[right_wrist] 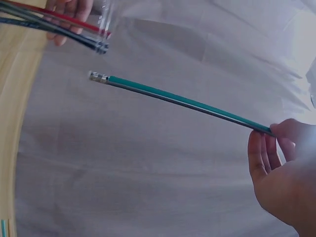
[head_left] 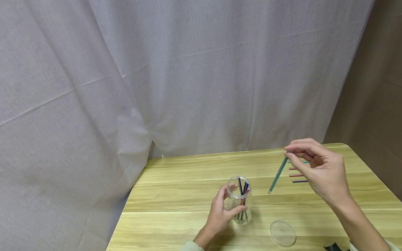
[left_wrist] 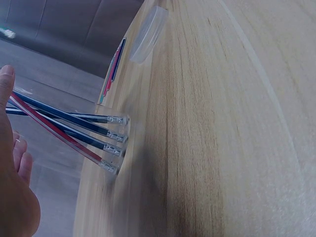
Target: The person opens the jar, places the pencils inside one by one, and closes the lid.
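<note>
My left hand [head_left: 219,213] holds an upright clear jar [head_left: 240,196], fingers on its far side and thumb across the near wall. Several dark blue pencils [left_wrist: 94,127] and a red one [left_wrist: 44,123] lean inside; their metal-banded eraser ends face the base in the left wrist view. To the right of the jar and above the table, my right hand [head_left: 324,168] pinches a green pencil [head_left: 278,176] near its upper end between thumb and fingertips. This pencil slants down toward the jar, its eraser end [right_wrist: 98,77] lowest and apart from the rim.
A round clear lid [head_left: 282,233] lies on the wooden table [head_left: 177,196], right of the jar and nearer me. Red, blue and green pencils [head_left: 297,175] lie in a row behind my right hand. A black object [head_left: 333,249] sits at the front edge. Grey curtain [head_left: 198,83] hangs behind.
</note>
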A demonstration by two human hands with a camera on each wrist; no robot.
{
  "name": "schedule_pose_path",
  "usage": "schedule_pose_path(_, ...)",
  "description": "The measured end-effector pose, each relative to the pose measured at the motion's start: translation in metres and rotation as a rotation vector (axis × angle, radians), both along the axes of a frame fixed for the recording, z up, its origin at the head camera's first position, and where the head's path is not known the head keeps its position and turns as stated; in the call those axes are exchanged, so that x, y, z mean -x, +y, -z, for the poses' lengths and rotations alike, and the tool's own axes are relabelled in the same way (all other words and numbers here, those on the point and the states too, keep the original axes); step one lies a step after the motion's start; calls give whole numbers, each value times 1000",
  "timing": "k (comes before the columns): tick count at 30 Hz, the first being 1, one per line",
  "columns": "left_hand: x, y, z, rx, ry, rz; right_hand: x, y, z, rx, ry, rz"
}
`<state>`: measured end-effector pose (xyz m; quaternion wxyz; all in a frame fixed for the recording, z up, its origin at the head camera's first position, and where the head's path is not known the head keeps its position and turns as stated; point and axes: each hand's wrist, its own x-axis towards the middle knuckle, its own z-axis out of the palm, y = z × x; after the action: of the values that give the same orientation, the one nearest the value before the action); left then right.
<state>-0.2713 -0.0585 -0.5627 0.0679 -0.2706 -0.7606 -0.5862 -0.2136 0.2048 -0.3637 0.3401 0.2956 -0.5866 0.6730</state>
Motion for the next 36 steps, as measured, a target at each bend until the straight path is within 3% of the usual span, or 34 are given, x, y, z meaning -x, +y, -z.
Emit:
schedule_pose_path(5,0,0,1,6,-2,-5,-6,-5,-6,85,-38,8)
schedule_pose_path(17,0,1,2,10,14,-14,-8,-23,-7,196,25,-18)
schedule_pose_path(32,2,0,5,6,-4,-6,2,-55,49,3,-6,63)
schedule_pose_path(36,3,0,5,6,8,-8,-1,-60,64,-57,-68,113)
